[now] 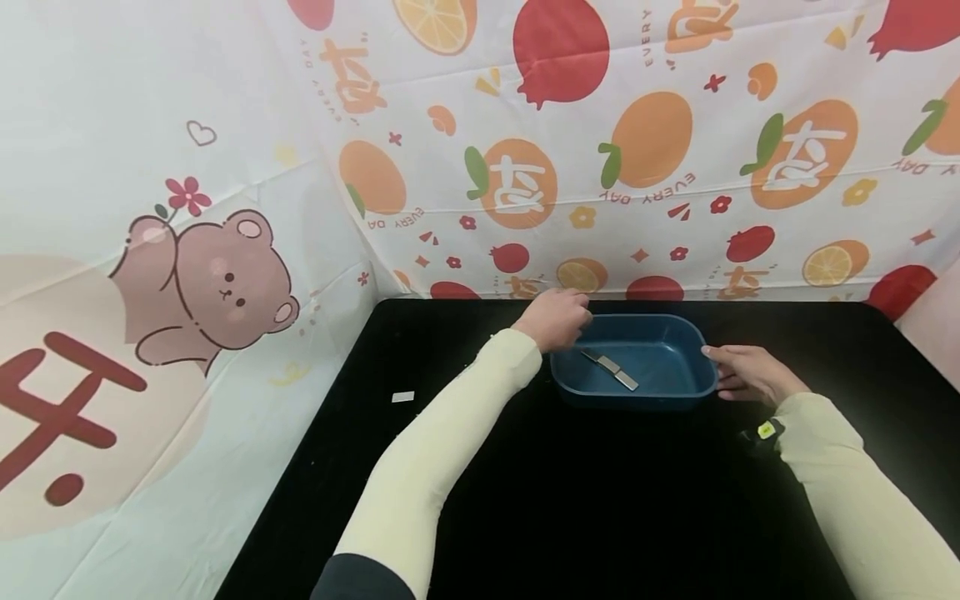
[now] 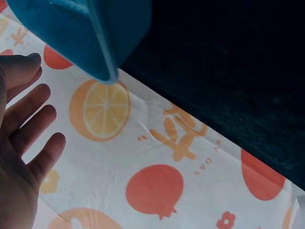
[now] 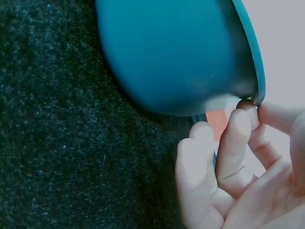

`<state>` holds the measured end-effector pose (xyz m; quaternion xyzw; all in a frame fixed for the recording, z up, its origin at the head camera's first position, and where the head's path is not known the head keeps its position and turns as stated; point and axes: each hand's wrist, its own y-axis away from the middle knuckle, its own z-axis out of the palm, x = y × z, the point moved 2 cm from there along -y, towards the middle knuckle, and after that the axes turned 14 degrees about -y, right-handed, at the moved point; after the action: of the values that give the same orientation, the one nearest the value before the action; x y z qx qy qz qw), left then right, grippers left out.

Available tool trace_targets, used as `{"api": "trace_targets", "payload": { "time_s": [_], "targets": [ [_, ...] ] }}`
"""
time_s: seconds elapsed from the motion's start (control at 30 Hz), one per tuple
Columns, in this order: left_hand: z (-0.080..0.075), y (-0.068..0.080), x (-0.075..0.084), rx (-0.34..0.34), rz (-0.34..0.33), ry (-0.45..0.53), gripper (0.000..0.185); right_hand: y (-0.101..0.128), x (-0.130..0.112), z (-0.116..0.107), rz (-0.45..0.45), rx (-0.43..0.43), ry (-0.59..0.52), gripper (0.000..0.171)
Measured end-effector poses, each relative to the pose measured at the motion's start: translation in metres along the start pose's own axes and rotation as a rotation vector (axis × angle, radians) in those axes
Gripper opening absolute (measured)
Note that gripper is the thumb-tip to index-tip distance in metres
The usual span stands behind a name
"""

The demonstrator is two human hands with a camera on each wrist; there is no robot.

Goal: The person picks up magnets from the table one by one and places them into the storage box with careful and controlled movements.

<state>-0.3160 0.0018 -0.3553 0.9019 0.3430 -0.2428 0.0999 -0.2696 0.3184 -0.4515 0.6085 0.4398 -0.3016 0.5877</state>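
Note:
A blue plastic basin (image 1: 660,383) sits toward the back of the black table. Inside it lies a slim, flat metal object (image 1: 611,369) with silvery ends. My right hand (image 1: 753,373) pinches the basin's right rim between thumb and forefinger, as the right wrist view shows at the hand (image 3: 228,167) and the basin wall (image 3: 167,57). Over the basin's back left corner is my left hand (image 1: 553,318). From the left wrist, that hand (image 2: 26,124) appears with loosely spread fingers and nothing in them, apart from the basin edge (image 2: 106,62).
A small white rectangular piece (image 1: 402,397) lies on the left part of the black table (image 1: 600,500). Behind the table's back edge hangs a fruit-print cloth (image 1: 570,167). Another cloth with a bear print (image 1: 232,283) hangs along the left side.

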Motion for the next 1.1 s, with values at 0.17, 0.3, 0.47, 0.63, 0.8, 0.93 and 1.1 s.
{"api": "trace_targets", "payload": {
  "time_s": [0.17,0.3,0.47,0.63,0.8,0.93,1.1],
  "targets": [
    [0.005,0.011,-0.011,0.0,-0.018,0.029,0.023,-0.001,0.0,0.0,0.004,0.005,0.001,0.06],
    [0.006,0.02,-0.02,0.03,-0.036,0.066,0.022,-0.001,0.001,0.0,0.002,0.003,-0.003,0.056],
    [0.005,0.032,-0.028,0.071,-0.019,0.106,0.021,-0.001,0.001,0.0,0.002,0.003,-0.008,0.052],
    [0.007,0.044,-0.033,0.118,0.003,0.111,0.02,-0.001,0.001,0.0,0.0,-0.002,-0.003,0.053],
    [0.01,0.061,-0.04,0.138,0.004,0.123,0.018,-0.002,0.001,0.0,0.002,-0.004,0.0,0.056],
    [0.011,0.075,-0.046,0.146,0.001,0.111,0.016,-0.001,0.0,0.001,0.001,-0.003,0.001,0.056],
    [0.01,0.091,-0.053,0.168,-0.01,0.131,0.015,-0.001,0.001,0.0,0.002,-0.001,-0.007,0.053]
  ]
}}
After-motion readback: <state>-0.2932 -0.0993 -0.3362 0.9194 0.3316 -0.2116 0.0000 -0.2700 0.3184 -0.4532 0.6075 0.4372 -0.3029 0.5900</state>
